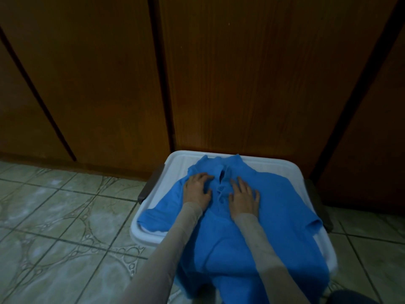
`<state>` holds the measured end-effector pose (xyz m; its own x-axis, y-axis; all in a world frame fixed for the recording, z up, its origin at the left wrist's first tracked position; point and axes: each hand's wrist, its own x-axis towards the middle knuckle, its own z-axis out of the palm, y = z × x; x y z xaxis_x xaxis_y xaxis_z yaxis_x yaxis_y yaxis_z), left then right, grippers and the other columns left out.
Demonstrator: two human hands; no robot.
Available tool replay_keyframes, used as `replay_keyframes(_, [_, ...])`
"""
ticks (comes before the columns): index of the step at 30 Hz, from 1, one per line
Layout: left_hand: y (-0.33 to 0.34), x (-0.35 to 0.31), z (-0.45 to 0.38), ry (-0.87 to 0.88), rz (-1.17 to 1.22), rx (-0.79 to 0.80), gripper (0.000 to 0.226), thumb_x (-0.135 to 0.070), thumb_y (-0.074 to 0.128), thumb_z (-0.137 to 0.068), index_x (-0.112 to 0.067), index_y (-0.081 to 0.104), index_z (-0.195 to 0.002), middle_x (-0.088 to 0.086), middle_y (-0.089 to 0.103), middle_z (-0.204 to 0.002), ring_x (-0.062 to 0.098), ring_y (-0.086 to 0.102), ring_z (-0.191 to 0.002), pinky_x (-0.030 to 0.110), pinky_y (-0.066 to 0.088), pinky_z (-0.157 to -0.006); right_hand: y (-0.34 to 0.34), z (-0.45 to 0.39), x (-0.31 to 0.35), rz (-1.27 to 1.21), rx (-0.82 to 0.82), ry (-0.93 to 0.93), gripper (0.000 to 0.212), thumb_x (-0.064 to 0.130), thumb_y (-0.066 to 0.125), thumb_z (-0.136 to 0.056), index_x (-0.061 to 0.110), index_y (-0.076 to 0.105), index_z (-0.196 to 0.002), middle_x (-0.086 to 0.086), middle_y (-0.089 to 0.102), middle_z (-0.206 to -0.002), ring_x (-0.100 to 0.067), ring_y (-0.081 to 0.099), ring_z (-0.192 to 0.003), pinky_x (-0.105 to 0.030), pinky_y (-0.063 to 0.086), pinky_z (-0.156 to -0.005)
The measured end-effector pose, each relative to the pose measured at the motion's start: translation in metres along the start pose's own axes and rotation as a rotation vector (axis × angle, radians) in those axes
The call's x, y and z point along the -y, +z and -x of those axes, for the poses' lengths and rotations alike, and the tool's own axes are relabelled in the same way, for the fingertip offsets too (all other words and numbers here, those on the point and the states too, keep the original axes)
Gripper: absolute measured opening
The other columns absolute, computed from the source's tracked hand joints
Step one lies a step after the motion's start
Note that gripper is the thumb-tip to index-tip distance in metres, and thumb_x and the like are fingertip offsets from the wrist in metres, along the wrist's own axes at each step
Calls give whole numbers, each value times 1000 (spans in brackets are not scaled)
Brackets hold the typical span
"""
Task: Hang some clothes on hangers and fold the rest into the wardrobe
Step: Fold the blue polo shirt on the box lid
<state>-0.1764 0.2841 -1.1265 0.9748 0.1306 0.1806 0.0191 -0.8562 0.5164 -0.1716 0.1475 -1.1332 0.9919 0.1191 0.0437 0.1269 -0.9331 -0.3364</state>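
A blue polo shirt [282, 200] lies spread face up over the lid of a white plastic bin [175, 163], collar toward the wardrobe, its hem hanging over the near edge. My left hand [197, 189] rests on the shirt's chest left of the button placket, fingers slightly bent against the cloth. On the other side of the placket my right hand [244, 197] lies flat with spread fingers. Both hands press on the fabric and grip nothing.
Closed brown wooden wardrobe doors [241, 73] stand right behind the bin. Dark handles [151, 184] stick out on the bin's sides. Patterned green floor tiles [65, 216] stretch to the left and right of it.
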Motion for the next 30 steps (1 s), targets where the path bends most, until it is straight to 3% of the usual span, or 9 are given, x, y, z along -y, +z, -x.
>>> replay_keyframes(3, [-1,-2,1,-15,-91,91,46,-21,47,-95,-25,39,-140,-4,35,-148,16,27,-137,26,13,-112,2,4,0,84,46,18,49,32,20,-103,29,8,-150,7,-3,-158,-12,7,-144,-42,3,-116])
replay_keyframes(6, [-4,-2,4,-23,-91,136,45,-22,46,-97,-25,38,-141,-5,32,-150,20,28,-135,26,16,-110,-1,7,-1,145,33,20,49,31,23,-102,27,11,-150,6,2,-158,-15,14,-142,-42,10,-116])
replay_keyframes(11, [-9,-8,16,-49,-41,93,37,-15,49,-92,-22,53,-128,-2,47,-139,20,36,-127,25,26,-104,-16,14,1,185,-43,10,40,27,31,-99,15,38,-137,-4,36,-143,-20,32,-131,-36,32,-101])
replay_keyframes(15, [-19,-22,21,-136,-16,75,22,-17,49,-92,-18,64,-107,1,60,-121,21,54,-112,31,44,-92,-31,22,3,194,-111,76,52,51,31,-96,10,57,-116,-4,53,-121,-23,50,-112,-38,34,-95])
replay_keyframes(19, [-26,-35,22,-198,-136,120,30,-34,43,-96,-17,63,-109,7,63,-115,27,58,-105,34,44,-85,-44,23,4,247,-67,164,62,66,35,-88,12,62,-101,-3,61,-109,-22,59,-97,-40,28,-102])
replay_keyframes(24, [-18,-42,10,-342,-170,243,67,-67,36,-87,-15,55,-125,9,60,-123,27,55,-112,33,41,-87,-53,15,-2,145,73,187,52,47,47,-92,17,43,-135,-6,54,-127,-22,53,-116,-35,33,-101])
replay_keyframes(26, [-14,-47,9,-381,-156,282,82,-76,41,-78,-14,50,-131,9,56,-129,26,53,-116,32,41,-88,-55,13,-8,64,103,216,52,42,50,-93,18,40,-138,-7,54,-128,-24,52,-116,-32,38,-93])
replay_keyframes(28, [-13,-49,9,-386,-169,290,73,-67,52,-80,-13,49,-130,8,56,-127,25,53,-116,30,42,-86,-56,11,-16,-31,109,267,41,34,53,-91,15,50,-127,-8,58,-119,-25,56,-108,-28,42,-76])
replay_keyframes(30, [-13,-46,8,-392,-117,258,49,-42,53,-89,-12,50,-127,8,56,-127,25,53,-116,30,43,-89,-55,9,-23,-134,137,303,31,27,54,-89,12,56,-117,-8,61,-112,-25,57,-99,-27,41,-68])
